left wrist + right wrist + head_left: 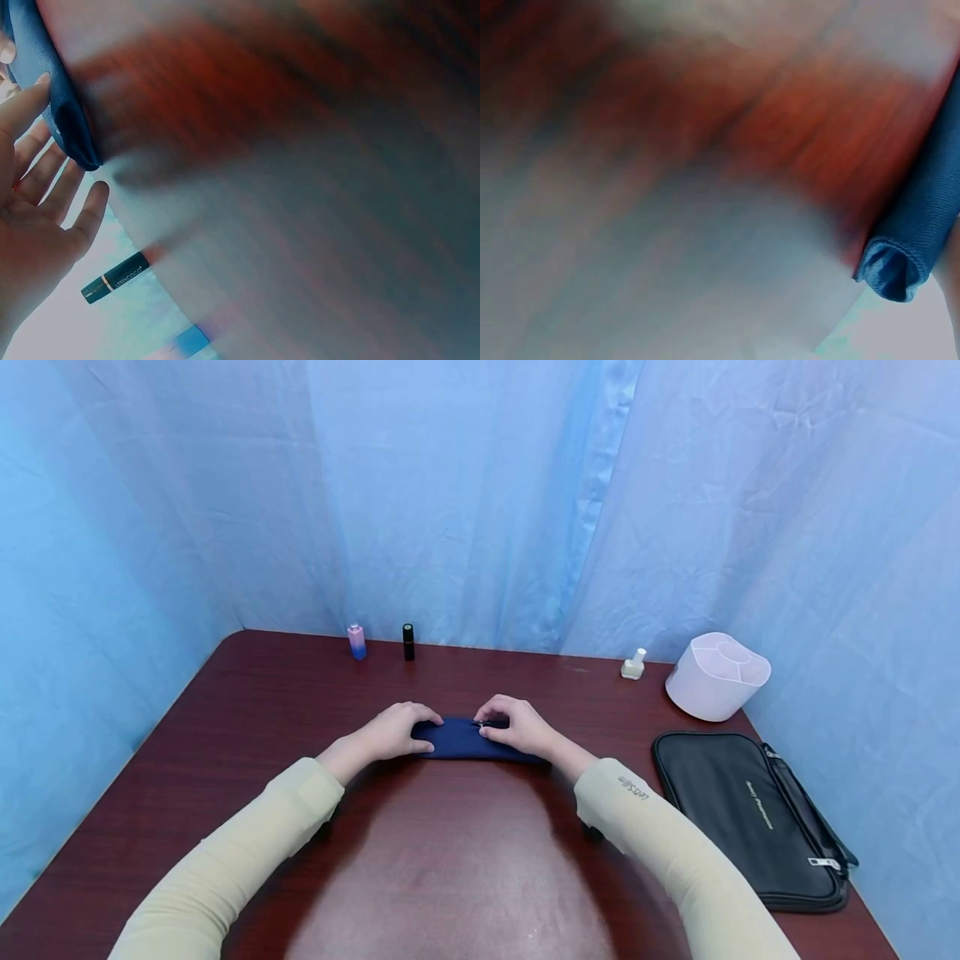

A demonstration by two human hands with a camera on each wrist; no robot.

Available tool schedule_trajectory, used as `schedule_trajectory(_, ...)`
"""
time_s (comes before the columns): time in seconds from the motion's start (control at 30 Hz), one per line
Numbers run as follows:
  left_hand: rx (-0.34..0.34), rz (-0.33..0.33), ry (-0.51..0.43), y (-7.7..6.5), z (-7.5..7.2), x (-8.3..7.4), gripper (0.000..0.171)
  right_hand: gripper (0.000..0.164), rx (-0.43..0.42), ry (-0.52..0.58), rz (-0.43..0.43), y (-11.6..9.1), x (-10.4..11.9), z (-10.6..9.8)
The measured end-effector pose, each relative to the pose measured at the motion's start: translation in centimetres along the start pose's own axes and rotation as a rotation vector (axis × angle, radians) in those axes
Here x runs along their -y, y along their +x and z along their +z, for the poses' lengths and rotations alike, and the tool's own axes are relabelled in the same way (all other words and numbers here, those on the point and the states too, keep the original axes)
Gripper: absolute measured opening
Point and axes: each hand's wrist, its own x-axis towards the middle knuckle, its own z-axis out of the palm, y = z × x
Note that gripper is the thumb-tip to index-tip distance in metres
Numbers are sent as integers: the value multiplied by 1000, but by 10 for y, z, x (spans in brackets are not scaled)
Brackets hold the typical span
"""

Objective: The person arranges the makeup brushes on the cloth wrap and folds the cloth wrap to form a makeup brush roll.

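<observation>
A flat, long navy blue fabric pouch lies across the middle of the table. At its left end my left hand holds it, thumb on the near side and fingers toward the far edge. My right hand is over the pouch's right part, thumb and forefinger pinching a small metallic zipper pull near the top edge. The left wrist view shows the left thumb against the pouch. In the right wrist view, the pouch's folded end shows, while the right fingers are out of sight.
Along the back edge stand a pink-and-blue bottle, a black lipstick-like tube and a pale nail polish bottle. To the right are a white divided holder and a black zipped case. Blue curtains hang behind the table.
</observation>
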Motion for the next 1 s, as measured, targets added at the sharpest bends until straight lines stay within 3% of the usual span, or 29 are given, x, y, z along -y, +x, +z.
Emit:
schedule_trajectory(0.17,-5,2,1,1,-2,0,45,14,13,-6,-5,3,1,-2)
schedule_trajectory(0.53,-5,24,-3,2,0,-1,44,10,-1,-80,-103,0,-6,-2)
schedule_trajectory(0.77,-6,26,-2,1,0,0,45,11,-3,-215,-141,0,-1,1)
schedule_trajectory(1.0,-5,29,-6,-1,0,0,44,12,21,-275,-159,1,1,2)
